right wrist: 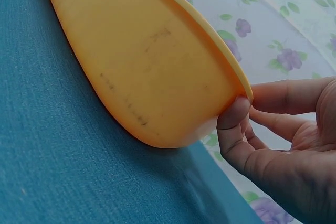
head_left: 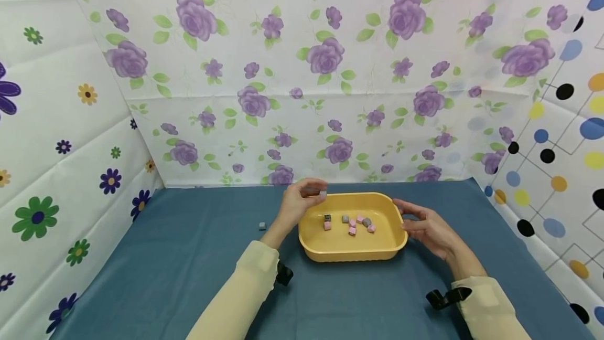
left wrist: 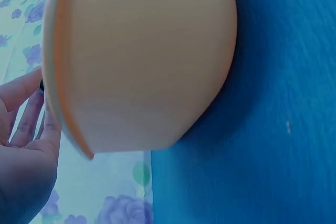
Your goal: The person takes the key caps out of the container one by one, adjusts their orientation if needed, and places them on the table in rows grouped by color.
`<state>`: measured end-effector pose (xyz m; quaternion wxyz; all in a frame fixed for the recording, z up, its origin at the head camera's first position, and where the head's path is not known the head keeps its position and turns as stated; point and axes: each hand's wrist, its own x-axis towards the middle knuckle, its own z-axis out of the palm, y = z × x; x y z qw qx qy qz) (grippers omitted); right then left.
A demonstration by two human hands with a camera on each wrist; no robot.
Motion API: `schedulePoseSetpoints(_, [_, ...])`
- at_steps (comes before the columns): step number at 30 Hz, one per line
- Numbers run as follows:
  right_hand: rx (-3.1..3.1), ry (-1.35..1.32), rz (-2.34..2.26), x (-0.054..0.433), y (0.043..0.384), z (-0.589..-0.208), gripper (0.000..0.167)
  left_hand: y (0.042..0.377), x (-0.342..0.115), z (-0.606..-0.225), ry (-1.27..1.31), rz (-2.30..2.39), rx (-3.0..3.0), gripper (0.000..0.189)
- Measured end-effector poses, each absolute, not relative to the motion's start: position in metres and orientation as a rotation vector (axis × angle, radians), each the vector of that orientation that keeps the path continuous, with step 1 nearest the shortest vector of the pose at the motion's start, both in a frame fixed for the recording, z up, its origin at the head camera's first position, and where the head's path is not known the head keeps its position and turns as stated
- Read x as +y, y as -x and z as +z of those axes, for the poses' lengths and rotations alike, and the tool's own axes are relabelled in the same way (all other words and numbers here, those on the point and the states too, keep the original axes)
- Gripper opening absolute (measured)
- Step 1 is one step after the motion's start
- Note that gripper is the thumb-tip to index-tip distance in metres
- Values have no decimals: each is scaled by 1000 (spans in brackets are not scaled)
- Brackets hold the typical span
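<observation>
A yellow plastic tray (head_left: pixel 354 257) stands on the blue cloth, holding several small pink cubes (head_left: pixel 352 231) and grey cubes (head_left: pixel 345 219). Above its back left rim, my left hand (head_left: pixel 294 203) pinches a small grey cube (head_left: pixel 323 193) between thumb and fingers. The left wrist view shows that hand (left wrist: pixel 26 156) beyond the tray wall (left wrist: pixel 147 61), which hides most of the cube. At the right end, my right hand (head_left: pixel 431 232) grips the tray's rim. The right wrist view shows its thumb and finger (right wrist: pixel 286 95) pinching that rim.
One more grey cube (head_left: pixel 262 226) lies on the blue tablecloth (head_left: pixel 189 256) left of the tray, near my left forearm. A flowered curtain (head_left: pixel 325 93) closes off the back, with patterned sheets at both sides.
</observation>
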<state>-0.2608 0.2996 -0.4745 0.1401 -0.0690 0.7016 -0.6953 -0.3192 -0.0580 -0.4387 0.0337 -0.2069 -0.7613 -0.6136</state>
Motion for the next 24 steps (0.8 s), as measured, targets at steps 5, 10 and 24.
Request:
schedulePoseSetpoints(5, [2028,199,-2010,299,261,-474,73,318,-68,-436,653,-1877,-2321,32])
schedulePoseSetpoints(10, [2021,199,-2012,300,262,-475,73,319,-82,-437,622,-1878,-2310,33])
schedulePoseSetpoints(24, [2023,192,-2008,300,262,-476,74,317,-110,-442,567,-1865,-2300,34])
